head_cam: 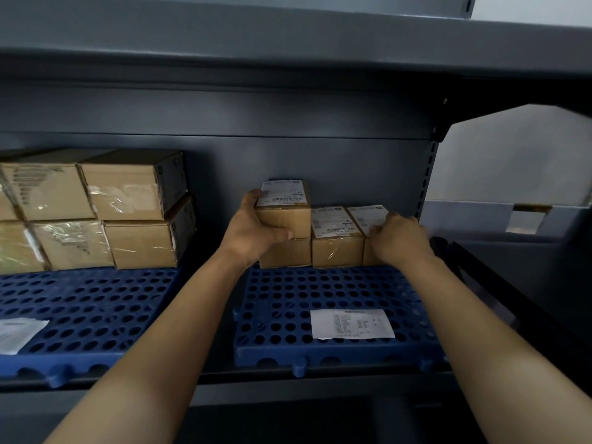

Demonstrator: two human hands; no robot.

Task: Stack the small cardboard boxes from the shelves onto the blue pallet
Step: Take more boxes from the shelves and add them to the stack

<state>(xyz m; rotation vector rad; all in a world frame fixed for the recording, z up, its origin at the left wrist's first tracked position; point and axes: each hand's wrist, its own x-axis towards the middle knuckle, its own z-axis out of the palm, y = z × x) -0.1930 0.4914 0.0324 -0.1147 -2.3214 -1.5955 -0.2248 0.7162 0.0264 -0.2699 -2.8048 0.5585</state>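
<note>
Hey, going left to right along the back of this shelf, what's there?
Taped larger boxes → left hand → upper small box in its grip → labelled middle box → right hand on the end box → shelf upright.

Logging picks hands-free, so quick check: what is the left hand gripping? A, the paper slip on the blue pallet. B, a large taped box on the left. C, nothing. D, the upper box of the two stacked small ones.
D: the left hand wraps the upper small box, thumb across its front, atop the lower small box; the right hand grips the rightmost small box.
</note>
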